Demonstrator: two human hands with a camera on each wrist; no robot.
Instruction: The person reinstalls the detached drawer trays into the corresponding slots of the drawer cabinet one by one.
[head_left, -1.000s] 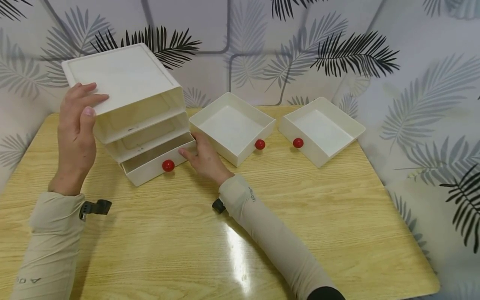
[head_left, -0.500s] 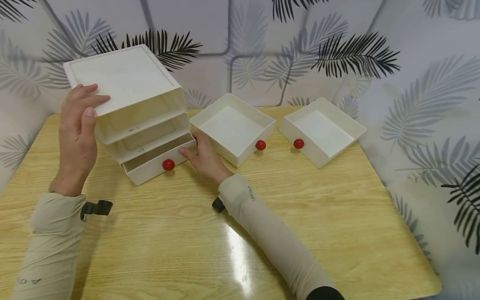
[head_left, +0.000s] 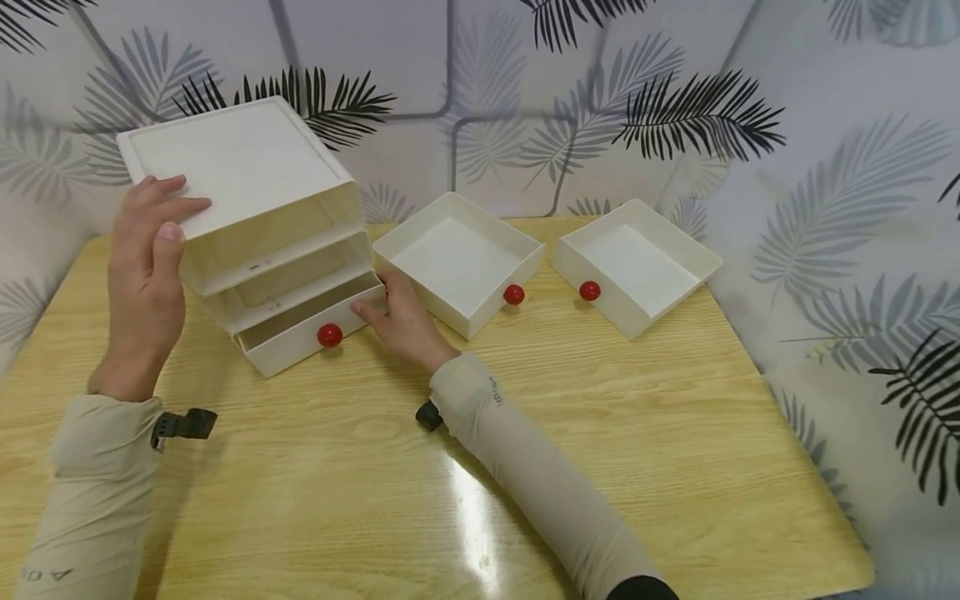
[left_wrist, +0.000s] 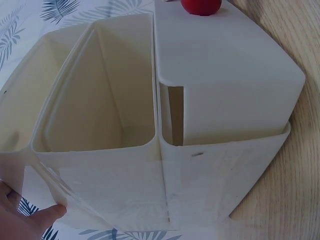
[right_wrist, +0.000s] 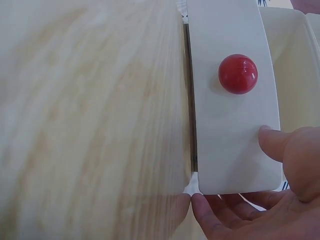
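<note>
A white drawer cabinet (head_left: 247,167) with three stacked bays stands at the left of the table; its upper two bays are empty. In the lowest bay sits a white drawer (head_left: 285,348) with a round red knob (head_left: 330,335), its front protruding from the bay. My left hand (head_left: 146,283) holds the cabinet's upper left edge, two fingers lying on the top panel and the thumb near the front corner. At the drawer's right end, my right hand (head_left: 405,321) grips the corner, thumb on the front face and fingers along the side wall, as the right wrist view shows.
Two more empty white drawers with red knobs, a middle one (head_left: 457,258) and a right one (head_left: 637,262), lie angled on the wooden table (head_left: 337,492). The middle drawer is close beside my right hand. A leaf-patterned wall covering (head_left: 510,108) stands behind the table.
</note>
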